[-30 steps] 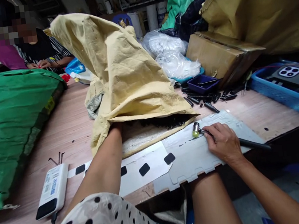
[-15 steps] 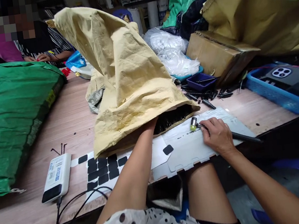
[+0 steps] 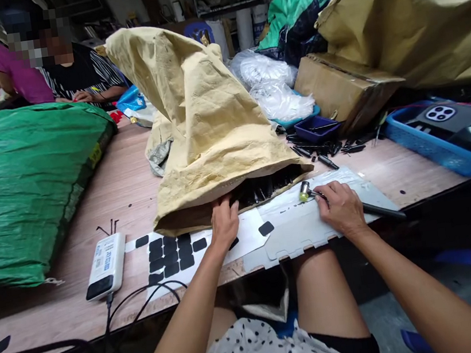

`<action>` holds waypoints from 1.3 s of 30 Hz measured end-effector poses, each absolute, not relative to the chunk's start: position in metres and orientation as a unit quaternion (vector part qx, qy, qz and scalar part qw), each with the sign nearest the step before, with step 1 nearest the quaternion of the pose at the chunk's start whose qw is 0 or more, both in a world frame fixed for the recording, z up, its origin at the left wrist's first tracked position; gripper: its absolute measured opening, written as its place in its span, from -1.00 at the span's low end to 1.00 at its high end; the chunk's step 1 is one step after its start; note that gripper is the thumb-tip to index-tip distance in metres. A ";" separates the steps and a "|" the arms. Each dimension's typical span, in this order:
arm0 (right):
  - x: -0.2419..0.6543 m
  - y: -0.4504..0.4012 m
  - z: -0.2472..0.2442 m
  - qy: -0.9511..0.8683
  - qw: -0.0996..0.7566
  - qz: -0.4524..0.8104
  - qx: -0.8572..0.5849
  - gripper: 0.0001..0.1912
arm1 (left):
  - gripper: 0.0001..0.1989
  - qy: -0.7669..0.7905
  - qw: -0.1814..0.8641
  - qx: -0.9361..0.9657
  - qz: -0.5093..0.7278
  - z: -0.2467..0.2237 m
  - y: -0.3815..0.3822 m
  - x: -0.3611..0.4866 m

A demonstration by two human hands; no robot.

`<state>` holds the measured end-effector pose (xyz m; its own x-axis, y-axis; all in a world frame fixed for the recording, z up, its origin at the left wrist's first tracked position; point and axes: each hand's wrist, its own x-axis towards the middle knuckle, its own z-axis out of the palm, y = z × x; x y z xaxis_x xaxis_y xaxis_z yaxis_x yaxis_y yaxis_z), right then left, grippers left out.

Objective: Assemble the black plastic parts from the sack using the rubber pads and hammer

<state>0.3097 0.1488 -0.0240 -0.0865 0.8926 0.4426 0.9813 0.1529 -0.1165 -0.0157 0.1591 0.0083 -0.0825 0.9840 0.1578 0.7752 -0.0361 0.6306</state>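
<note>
My left hand (image 3: 224, 223) is at the mouth of a large tan paper sack (image 3: 207, 128). Its fingertips reach just inside, partly hidden, with the thumb apart from them; I see nothing held. Black slender pieces (image 3: 263, 187) show in the sack's dark opening. My right hand (image 3: 344, 208) is closed around the black handle of a small hammer (image 3: 304, 191), which has a metal head and a yellowish face. The hammer lies low over a pale grey board (image 3: 299, 232) at the table edge. Beside my left hand is a white sheet with black square stickers (image 3: 170, 249).
A white power bank (image 3: 107, 263) with cables stands left, near a bulging green sack (image 3: 24, 187). Loose black parts (image 3: 324, 159), a purple tray (image 3: 317, 128), a cardboard box (image 3: 345, 87) and a blue basket (image 3: 432, 156) holding a phone lie right. Two people sit at far left.
My left hand has drawn back from deep inside the sack to its mouth, so the hand now shows. My right hand keeps the hammer in nearly the same place.
</note>
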 end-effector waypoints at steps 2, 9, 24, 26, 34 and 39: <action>0.310 0.149 -0.025 -0.730 0.209 -0.107 -0.642 -0.76 | -0.72 0.660 0.121 0.669 0.320 0.007 0.131 -0.022; 0.316 0.150 -0.031 -0.724 0.247 -0.127 -0.632 -0.76 | -0.75 0.559 0.186 0.769 0.246 0.000 0.095 -0.031; 0.226 0.079 0.022 -0.699 0.429 0.118 -0.560 -0.75 | -0.83 0.551 0.265 0.726 0.315 -0.010 0.100 -0.042; 0.200 0.068 0.023 -0.710 0.425 0.142 -0.543 -0.75 | -0.83 0.552 0.267 0.722 0.321 -0.012 0.100 -0.041; 0.149 0.062 0.020 -0.764 0.361 0.084 -0.528 -0.72 | -0.79 0.581 0.262 0.706 0.309 -0.011 0.103 -0.035; 0.139 0.060 0.017 -0.787 0.304 0.024 -0.536 -0.71 | -0.84 0.590 0.245 0.707 0.303 -0.010 0.102 -0.033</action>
